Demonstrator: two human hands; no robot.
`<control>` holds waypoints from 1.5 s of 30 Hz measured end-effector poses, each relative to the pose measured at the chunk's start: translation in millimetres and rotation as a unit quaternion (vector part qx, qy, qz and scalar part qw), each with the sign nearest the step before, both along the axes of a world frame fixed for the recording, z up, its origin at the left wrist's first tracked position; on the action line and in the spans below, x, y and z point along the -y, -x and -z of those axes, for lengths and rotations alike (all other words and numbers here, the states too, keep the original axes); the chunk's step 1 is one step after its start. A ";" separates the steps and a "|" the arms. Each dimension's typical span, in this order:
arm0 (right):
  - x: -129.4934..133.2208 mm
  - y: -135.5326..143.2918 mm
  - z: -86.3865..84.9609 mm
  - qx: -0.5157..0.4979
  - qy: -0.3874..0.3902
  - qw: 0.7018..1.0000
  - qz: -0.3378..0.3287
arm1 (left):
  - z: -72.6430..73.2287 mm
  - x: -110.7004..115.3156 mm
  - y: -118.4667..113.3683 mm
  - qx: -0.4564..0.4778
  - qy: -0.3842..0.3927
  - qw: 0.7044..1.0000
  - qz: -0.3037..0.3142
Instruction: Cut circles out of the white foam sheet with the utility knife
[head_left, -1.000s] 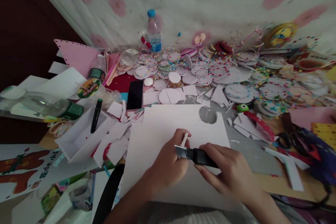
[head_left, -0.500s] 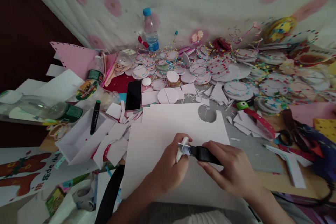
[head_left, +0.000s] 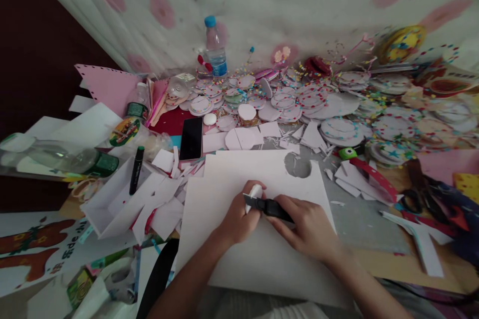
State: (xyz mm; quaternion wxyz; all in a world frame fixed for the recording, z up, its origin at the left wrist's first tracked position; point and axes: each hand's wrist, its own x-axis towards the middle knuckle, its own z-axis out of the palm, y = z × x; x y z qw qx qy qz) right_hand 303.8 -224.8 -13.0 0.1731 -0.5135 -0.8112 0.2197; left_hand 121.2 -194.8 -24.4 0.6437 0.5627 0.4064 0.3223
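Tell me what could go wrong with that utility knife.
The utility knife has its blade across the small white piece held in the left hand, so a slip might cut that hand. The white sheet lies beneath, so a stray stroke could score it.

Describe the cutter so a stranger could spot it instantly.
Find the large white sheet with a round hole near its far right corner. Over it, beside the left hand, the right hand grips the cutter by its black handle. Unlike the black marker by the white box, it has a flat metal blade.
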 end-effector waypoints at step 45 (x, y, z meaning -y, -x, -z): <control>3.8 -31.7 5.7 -0.061 0.024 0.977 0.205 | 8.7 5.7 7.2 0.032 0.001 0.999 0.012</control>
